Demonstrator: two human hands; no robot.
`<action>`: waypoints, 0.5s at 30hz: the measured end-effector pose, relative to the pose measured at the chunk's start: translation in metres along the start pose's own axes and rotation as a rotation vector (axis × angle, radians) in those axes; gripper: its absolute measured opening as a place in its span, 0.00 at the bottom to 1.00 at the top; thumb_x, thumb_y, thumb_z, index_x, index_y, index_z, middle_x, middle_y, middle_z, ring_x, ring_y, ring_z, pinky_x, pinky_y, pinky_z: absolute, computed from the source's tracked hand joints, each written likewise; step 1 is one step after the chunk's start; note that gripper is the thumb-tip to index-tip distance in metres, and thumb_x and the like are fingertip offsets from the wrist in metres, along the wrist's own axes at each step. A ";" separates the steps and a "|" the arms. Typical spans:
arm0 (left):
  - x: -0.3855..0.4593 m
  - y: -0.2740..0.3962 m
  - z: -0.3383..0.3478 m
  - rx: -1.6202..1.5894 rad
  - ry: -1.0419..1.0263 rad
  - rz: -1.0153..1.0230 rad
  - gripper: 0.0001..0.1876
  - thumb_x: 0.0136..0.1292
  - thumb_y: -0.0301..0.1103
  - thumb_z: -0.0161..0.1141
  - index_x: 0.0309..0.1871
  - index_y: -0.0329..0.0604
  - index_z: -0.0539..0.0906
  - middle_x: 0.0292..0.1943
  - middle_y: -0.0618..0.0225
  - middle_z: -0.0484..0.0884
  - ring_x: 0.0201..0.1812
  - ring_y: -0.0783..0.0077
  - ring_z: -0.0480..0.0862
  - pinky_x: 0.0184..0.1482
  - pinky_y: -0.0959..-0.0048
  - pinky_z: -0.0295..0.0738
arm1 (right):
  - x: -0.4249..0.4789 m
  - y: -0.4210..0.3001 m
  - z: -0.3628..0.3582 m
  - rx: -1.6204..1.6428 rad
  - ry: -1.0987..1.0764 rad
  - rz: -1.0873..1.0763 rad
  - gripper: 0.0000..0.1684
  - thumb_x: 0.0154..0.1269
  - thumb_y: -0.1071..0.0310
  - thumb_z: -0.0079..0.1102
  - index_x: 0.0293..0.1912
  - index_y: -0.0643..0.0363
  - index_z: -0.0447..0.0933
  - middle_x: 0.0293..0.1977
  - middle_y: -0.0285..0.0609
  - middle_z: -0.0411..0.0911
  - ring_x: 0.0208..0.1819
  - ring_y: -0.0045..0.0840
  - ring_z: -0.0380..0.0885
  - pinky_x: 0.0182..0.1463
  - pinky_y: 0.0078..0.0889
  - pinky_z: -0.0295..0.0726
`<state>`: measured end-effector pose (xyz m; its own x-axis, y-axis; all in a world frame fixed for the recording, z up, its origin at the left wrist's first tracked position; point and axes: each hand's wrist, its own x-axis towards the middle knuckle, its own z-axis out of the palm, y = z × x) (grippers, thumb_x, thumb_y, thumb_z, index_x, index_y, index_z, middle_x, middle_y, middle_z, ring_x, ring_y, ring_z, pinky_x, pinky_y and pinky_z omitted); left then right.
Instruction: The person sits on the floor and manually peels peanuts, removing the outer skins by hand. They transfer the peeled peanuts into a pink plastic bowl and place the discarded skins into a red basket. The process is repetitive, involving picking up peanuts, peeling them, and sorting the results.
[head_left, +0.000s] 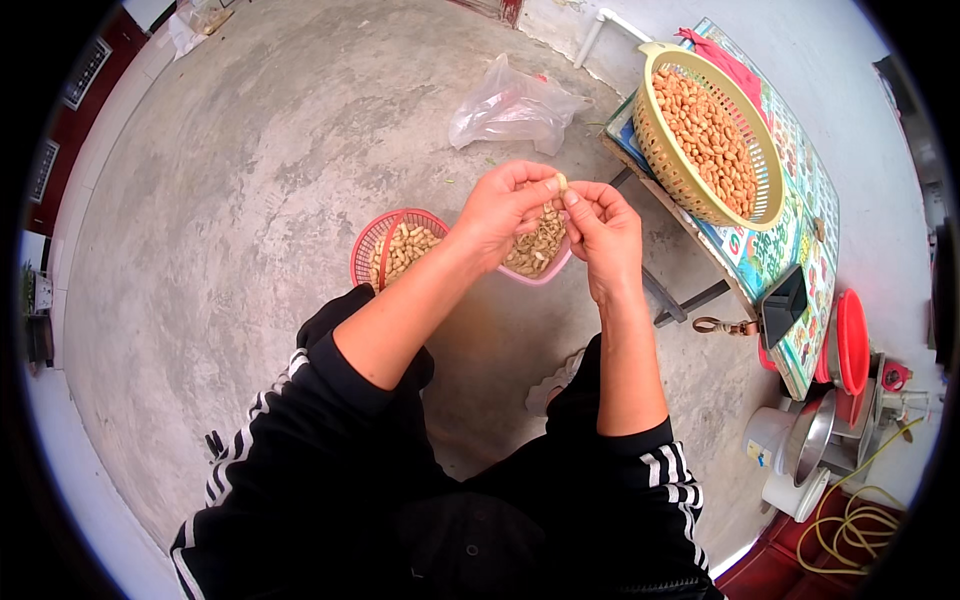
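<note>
My left hand (510, 206) and my right hand (606, 221) meet at the fingertips around one unshelled peanut (561, 182), pinched between thumbs and fingers. Directly beneath them on the floor is a pink plastic basin (536, 280), partly hidden by the hands, holding peanut shells (534, 251). To its left stands a red plastic basket (362, 244) with a handle, filled with unshelled peanuts (405, 247); my left forearm covers part of it. A yellow plastic colander (652, 161) of shelled peanuts (705, 142) sits on the low table to the right.
The low table (750, 281) has a printed top bearing a pink cloth (727, 67) and a black phone-like device (784, 306) with a strap. A clear plastic bag (517, 109) lies on the concrete floor ahead. Basins, a white bucket (769, 439) and a coiled yellow hose (851, 529) are at right.
</note>
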<state>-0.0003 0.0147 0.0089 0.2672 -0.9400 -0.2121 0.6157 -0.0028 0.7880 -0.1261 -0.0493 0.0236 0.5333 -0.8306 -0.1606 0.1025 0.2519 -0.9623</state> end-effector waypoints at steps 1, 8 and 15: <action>-0.001 0.000 0.001 -0.028 0.015 -0.020 0.09 0.60 0.29 0.60 0.43 0.39 0.76 0.27 0.75 0.75 0.24 0.89 0.68 0.21 0.87 0.57 | 0.000 0.001 0.000 -0.025 0.007 -0.031 0.07 0.61 0.72 0.60 0.36 0.65 0.75 0.26 0.35 0.77 0.19 0.08 0.65 0.19 0.10 0.62; 0.001 -0.002 0.001 0.023 0.013 0.056 0.06 0.59 0.28 0.61 0.37 0.41 0.75 0.28 0.75 0.75 0.22 0.89 0.67 0.21 0.87 0.58 | -0.001 0.005 0.005 -0.231 0.028 -0.213 0.07 0.60 0.73 0.60 0.36 0.66 0.75 0.25 0.35 0.77 0.25 0.10 0.71 0.28 0.14 0.70; 0.000 -0.004 0.000 -0.055 -0.027 0.096 0.05 0.59 0.27 0.61 0.35 0.41 0.75 0.26 0.75 0.74 0.21 0.89 0.66 0.20 0.87 0.57 | -0.003 0.011 0.007 -0.413 0.073 -0.316 0.07 0.61 0.71 0.59 0.33 0.65 0.74 0.22 0.33 0.76 0.24 0.10 0.69 0.29 0.15 0.70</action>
<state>-0.0031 0.0142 0.0056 0.3072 -0.9440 -0.1204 0.6279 0.1060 0.7710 -0.1210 -0.0403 0.0154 0.4682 -0.8707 0.1510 -0.0986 -0.2213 -0.9702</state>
